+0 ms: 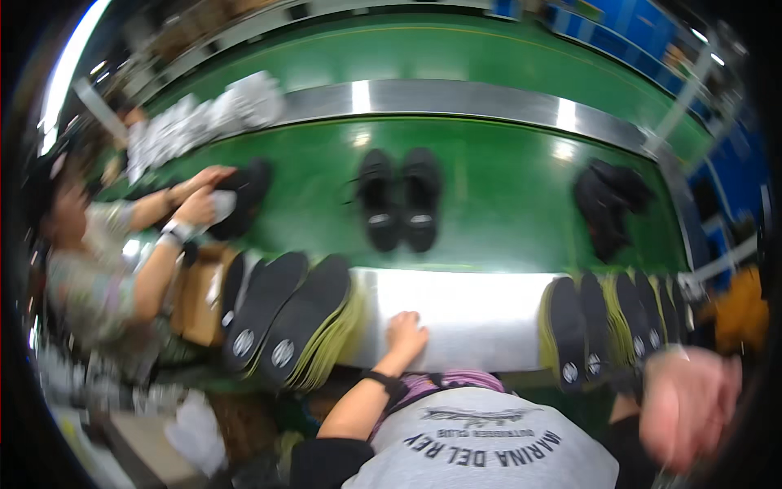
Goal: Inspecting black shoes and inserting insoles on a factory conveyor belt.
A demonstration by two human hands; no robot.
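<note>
Resting close to the near edge of the shiny silver metal shelf (456,314), my left hand (406,336) has its fingers loosely bent and nothing visible in them; I read it as released. My right hand (692,407) shows by the shelf's near right corner, too blurred for me to tell whether it grasps anything. Thick stacks of black-topped, lime-edged insoles (314,318) stand at the shelf's left end, and more black-and-lime insole stacks (568,322) line its right end, nearer my right hand. Beyond the shelf's far edge, a pair of black lace-up shoes (379,200) lies side by side, about midway along the glossy green surface (505,196).

Handling the insoles well, I judge, means lifting each by its rim with my fingertips, feeling that no second layer clings, and keeping the black face up. I should match left and right shapes, and brace the leaning stacks with my free palm lest they slide.
</note>
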